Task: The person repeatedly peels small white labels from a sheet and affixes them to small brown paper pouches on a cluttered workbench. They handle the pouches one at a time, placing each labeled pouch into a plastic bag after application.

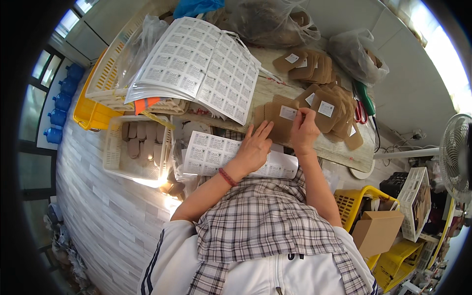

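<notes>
Pressing a white label onto a brown kraft pouch (281,120), your right hand (304,132) has its fingers bunched together at the label's right edge, fingertips down on the paper (whether they pinch the label corner or only rub it flat, you cannot tell from this view). Your left hand (254,146) lies flat with fingers spread, palm over the near edge of the pouch and the label sheet (211,153) in front of you, most likely to stop both from sliding while the right hand works.

The pouch sits on the bench (344,150) just ahead of your chest, at the front of a loose row of the same pouches. Labelled pouches (329,105) fan out to the right and behind, overlapping, labels up, so finished ones stay apart from the one in hand. The partly used label sheet lies close on your left, within easy reach of the peeling hand; a thick stack of full label sheets (196,61) rests farther back on a cream basket (105,81). A white basket (137,147) at left holds bare pouches upright. Scissors (361,105) lie at the right edge, near nothing in use.
</notes>
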A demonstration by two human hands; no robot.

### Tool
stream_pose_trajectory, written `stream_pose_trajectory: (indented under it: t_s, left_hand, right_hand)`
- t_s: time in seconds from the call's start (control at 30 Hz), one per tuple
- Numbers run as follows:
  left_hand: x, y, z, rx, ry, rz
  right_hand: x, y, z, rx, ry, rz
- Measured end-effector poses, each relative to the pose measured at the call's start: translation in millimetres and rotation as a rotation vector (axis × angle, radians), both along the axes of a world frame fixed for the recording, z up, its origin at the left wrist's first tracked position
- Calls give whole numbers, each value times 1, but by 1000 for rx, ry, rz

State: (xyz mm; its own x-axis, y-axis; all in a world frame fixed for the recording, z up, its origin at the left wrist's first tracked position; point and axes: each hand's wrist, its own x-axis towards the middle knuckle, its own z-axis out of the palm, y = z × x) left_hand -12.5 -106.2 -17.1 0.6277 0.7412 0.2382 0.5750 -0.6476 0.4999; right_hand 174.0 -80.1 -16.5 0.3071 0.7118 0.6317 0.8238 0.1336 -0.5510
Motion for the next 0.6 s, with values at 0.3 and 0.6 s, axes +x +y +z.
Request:
stream_pose_trajectory:
  t_s: [0.3, 0.6]
  left_hand:
    - [-2, 2, -5, 44, -60, 5]
    - [-1, -1, 25, -183, -228, 148]
  right_hand:
    - [92, 1, 45, -74, -77, -335]
    - [-21, -76, 26, -370, 73, 411]
